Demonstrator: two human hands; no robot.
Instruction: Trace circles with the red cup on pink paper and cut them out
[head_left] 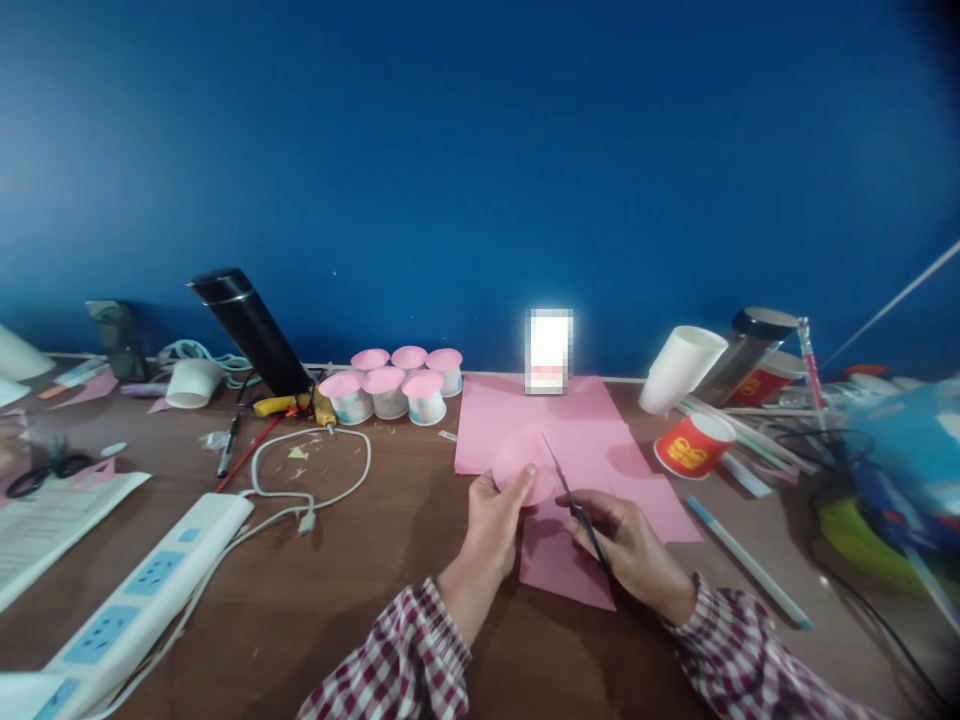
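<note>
Left hand: left hand (491, 520) pinches the near edge of a pink paper disc (523, 468) between thumb and fingers, holding it raised over the pink sheets.
Right hand: right hand (626, 545) is clenched around the handles of dark scissors (574, 505), whose blades point up and away toward the disc (whether the blades are parted cannot be told).
Disc and scissors: the blade tips meet the disc's right edge, just beyond the left thumb.
Pink paper sheets: pink paper sheets (577, 420) lie flat under and beyond both hands; one corner runs back beneath the right wrist.
Sleeves: checked red-and-white sleeves (409, 660) cover both forearms.
Beyond the left hand: six small cups topped with pink paper (394, 385) stand clustered, well apart from the hand.
Left of the left hand: a white cable (315, 480) loops on the wooden table (360, 580); farther left lies a white power strip (142, 590), with a black flask (251, 330) leaning behind it.
Right of the right hand: a red paper cup (694, 445) stands upright near the sheets' edge; a white cup (681, 368) lies tilted behind it.
Near the right wrist: a pale blue pen (746, 562) lies slantwise on the table.
Far edge: a small bright screen (548, 350) stands against the blue wall (480, 150).
</note>
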